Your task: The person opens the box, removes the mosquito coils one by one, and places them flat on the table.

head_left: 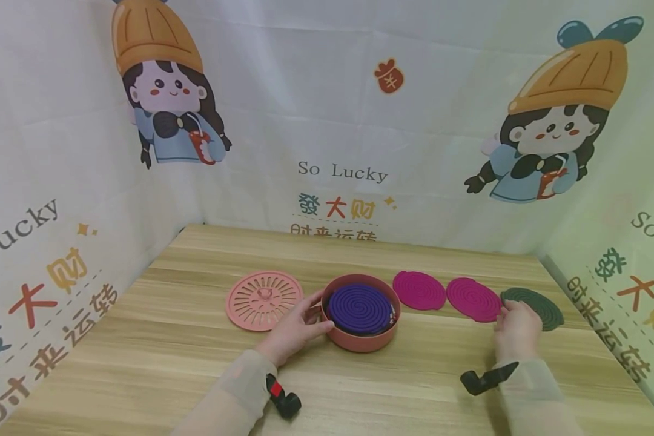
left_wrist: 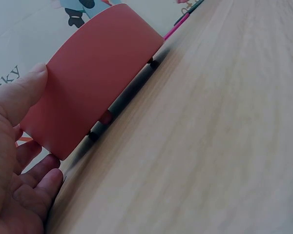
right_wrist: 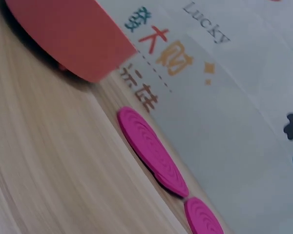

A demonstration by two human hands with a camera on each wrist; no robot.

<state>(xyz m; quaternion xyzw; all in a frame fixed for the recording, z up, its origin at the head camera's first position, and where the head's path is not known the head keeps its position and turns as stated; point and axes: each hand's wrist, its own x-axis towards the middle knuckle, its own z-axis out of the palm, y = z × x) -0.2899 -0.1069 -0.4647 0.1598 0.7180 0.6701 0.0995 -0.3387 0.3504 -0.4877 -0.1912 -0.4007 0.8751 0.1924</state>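
A round coral-red mosquito coil holder stands on the table with a purple-blue mosquito coil lying flat inside. My left hand grips the holder's left side, thumb on the outer wall; the left wrist view shows the fingers low by its base. Far to the right, my right hand pinches the left edge of a dark green mosquito coil on the table, partly covering it. In the right wrist view, the right hand is almost wholly out of frame.
Two magenta mosquito coils, a left one and a right one, lie between the holder and the green coil. Left of the holder lies a pink slotted lid with a small knob. Printed cloth hangs behind the wooden table.
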